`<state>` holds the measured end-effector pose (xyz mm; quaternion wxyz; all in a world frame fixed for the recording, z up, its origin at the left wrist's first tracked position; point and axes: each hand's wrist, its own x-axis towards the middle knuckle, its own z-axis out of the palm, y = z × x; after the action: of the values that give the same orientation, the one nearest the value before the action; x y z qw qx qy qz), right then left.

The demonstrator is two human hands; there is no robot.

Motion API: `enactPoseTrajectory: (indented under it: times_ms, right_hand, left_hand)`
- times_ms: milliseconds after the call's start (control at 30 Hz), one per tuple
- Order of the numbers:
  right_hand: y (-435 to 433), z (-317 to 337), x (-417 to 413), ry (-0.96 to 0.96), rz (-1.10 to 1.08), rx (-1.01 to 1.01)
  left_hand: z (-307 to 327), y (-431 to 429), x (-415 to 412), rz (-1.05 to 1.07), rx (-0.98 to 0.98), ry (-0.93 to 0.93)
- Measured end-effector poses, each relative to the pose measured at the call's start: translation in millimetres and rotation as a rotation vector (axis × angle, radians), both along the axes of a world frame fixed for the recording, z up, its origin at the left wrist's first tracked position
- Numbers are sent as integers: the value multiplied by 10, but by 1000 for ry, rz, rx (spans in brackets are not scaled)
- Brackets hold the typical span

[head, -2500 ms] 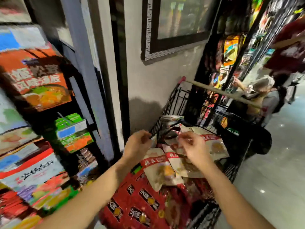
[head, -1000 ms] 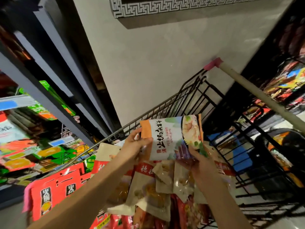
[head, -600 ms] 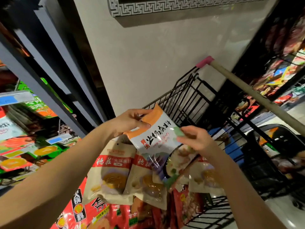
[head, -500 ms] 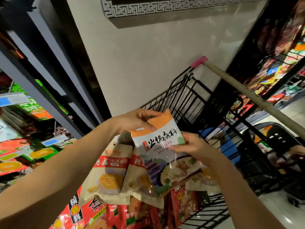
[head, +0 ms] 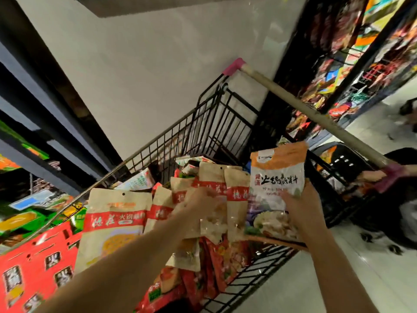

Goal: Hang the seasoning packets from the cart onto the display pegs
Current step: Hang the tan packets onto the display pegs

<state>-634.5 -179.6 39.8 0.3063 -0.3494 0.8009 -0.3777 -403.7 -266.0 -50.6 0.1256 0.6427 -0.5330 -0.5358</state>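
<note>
Picking step: right hand (head: 301,214) grips the orange-topped packet (head: 278,175), lower right; left hand (head: 199,203) blurred, fingers unreadable. Next: find a peg.

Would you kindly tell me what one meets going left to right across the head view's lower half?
Flat red printed packets → large beige packet with a red band → blurred left hand → white packet with an orange top, held by the right hand.
</note>
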Motion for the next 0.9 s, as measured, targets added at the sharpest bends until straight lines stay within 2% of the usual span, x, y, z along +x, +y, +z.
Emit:
enactPoseTrajectory:
  times_ms: [200,367,533,700,800,900]
  right_hand:
    - [84,-49,-105,3,-67,-10]
    - [121,-49,-100,17,-65,16]
    - [131,-9,-132,15,-68,22]
    - [120,0,-129,-25,-53,9]
    - [89,-45,-79,-71,-14,23]
    - [57,-118,-3,-72,5,53]
  left_hand:
    - [33,201,-584,-44,13,-52]
    - [49,119,-662,38,197,52]
    - [108,12,-668,96,253,124]
    - [226,-96,-234,204,120,196]
    - [224,-136,132,315,182,322]
    - [190,-60,181,290,200,310]
